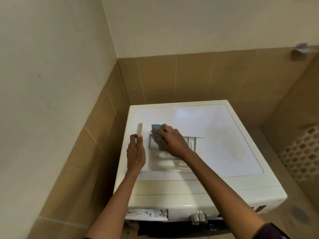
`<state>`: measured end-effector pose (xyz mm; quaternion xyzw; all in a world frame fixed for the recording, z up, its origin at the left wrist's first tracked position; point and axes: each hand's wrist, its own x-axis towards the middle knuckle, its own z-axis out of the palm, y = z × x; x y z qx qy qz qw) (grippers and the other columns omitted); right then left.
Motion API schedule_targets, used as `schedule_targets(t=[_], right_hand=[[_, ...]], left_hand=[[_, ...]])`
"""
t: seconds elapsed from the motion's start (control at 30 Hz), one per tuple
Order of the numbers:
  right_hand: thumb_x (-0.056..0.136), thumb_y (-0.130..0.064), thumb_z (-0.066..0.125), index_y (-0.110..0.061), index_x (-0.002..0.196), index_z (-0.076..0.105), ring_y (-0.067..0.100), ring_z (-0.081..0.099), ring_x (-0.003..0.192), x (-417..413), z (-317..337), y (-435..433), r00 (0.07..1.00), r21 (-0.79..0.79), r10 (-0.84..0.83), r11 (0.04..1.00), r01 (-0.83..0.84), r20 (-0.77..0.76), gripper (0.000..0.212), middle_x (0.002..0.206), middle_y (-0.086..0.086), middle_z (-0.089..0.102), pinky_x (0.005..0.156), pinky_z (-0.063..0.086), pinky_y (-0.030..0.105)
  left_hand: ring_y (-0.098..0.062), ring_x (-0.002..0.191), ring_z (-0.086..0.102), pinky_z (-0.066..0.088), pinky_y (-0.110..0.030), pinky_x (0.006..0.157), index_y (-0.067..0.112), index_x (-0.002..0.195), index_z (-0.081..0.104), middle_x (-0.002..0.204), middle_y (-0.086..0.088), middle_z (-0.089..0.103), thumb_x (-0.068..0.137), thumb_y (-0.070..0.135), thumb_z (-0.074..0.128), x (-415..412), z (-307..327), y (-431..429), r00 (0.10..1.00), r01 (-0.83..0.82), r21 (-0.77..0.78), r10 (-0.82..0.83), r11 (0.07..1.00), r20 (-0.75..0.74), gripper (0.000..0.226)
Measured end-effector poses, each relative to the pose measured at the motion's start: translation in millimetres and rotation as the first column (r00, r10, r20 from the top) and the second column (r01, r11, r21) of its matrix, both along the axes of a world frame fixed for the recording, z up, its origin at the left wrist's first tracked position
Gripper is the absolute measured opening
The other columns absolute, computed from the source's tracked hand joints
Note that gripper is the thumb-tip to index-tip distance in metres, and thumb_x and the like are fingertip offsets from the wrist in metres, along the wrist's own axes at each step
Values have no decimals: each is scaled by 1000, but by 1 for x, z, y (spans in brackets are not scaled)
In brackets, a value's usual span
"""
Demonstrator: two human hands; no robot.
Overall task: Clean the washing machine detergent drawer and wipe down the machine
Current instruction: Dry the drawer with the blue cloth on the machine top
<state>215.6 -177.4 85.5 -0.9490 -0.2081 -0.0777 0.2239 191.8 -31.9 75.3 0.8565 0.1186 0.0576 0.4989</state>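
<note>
A white washing machine (224, 135) stands in a tiled corner. The removed detergent drawer (165, 159) lies on its top, towards the left. My left hand (135, 152) pinches a small pale brush (140, 129) that points away from me, just left of the drawer. My right hand (170, 139) grips a blue-grey cloth (156, 127) and presses it on the drawer's far end. The empty drawer slot (148, 213) shows on the machine's front at the lower left, next to a silver dial (198, 218).
Tan tiled walls close in behind and on the left of the machine. A perforated laundry basket (300, 157) stands at the right. A metal wall fitting (300, 49) sits high at the right. The right half of the machine top is bare.
</note>
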Motion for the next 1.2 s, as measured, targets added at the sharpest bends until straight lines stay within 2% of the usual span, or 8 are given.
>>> schedule_targets(t=[0.13, 0.23, 0.43, 0.57, 0.67, 0.8, 1.0, 1.2], right_hand=[[89, -7, 47, -19, 116, 61, 32, 58, 93, -15, -5, -54, 965, 258, -234, 931, 258, -119, 33, 105, 8, 51, 78, 46, 35], [92, -7, 41, -20, 117, 60, 29, 45, 107, -13, -5, -64, 915, 43, -389, 918, 395, -108, 34, 110, 9, 51, 87, 31, 32], [96, -7, 42, -11, 116, 56, 20, 54, 105, -12, 16, 12, 997, 245, -21, 969, 38, -71, 25, 119, 7, 50, 90, 43, 25], [98, -14, 40, -14, 111, 50, 3, 53, 88, -16, 18, -1, 999, 229, 11, 973, 1, -51, 16, 109, -3, 52, 70, 39, 8], [86, 0, 45, -15, 92, 42, 13, 46, 79, -15, 5, -55, 974, 155, -164, 970, 188, -154, 17, 92, 0, 46, 62, 28, 21], [83, 5, 43, -12, 90, 40, 25, 49, 89, -9, 9, -85, 891, -35, -377, 924, 381, -253, 20, 105, 11, 47, 68, 29, 30], [94, -5, 40, -14, 91, 51, 16, 52, 88, -22, 19, -16, 996, 150, 15, 989, 0, -93, 14, 104, 5, 53, 81, 42, 32], [100, -14, 33, -14, 96, 52, 12, 48, 85, -17, 9, -25, 998, 179, -38, 983, 48, -59, 20, 99, -1, 53, 86, 33, 35]], left_hand=[[-28, 99, 56, 39, -31, 82, 9, 128, 43, 116, -17, 58, 100, 31, 26, -10, -3, 0, 997, 16, -39, -12, 999, 79, 39], [-26, 131, 40, 30, -30, 106, 12, 142, 33, 144, -10, 41, 101, 32, 27, -21, -8, -9, 994, 65, -72, -59, 995, 89, 46], [-24, 132, 39, 34, -35, 109, 9, 143, 30, 145, -11, 39, 68, 89, 13, -35, -19, -14, 981, 64, -173, -30, 983, 192, 111], [-29, 130, 42, 39, -52, 106, 12, 141, 31, 144, -11, 40, 68, 90, 19, -33, -21, -9, 978, 66, -189, -26, 980, 208, 107], [-28, 126, 46, 41, -49, 104, 10, 139, 34, 140, -12, 45, 70, 88, 19, -32, -18, -9, 977, 55, -201, -11, 978, 215, 105], [-28, 126, 45, 43, -44, 102, 8, 138, 35, 139, -14, 44, 70, 88, 17, -31, -17, -10, 970, 76, -223, -20, 972, 243, 106], [-19, 132, 33, 33, -38, 109, 7, 143, 22, 148, -13, 30, 66, 91, 16, -35, -29, -6, 970, 144, -239, -90, 960, 225, 115], [-8, 118, 35, 34, -20, 97, 23, 139, 22, 138, 3, 32, 55, 95, 29, -35, -27, 12, 958, 267, -216, -235, 939, 162, 111]])
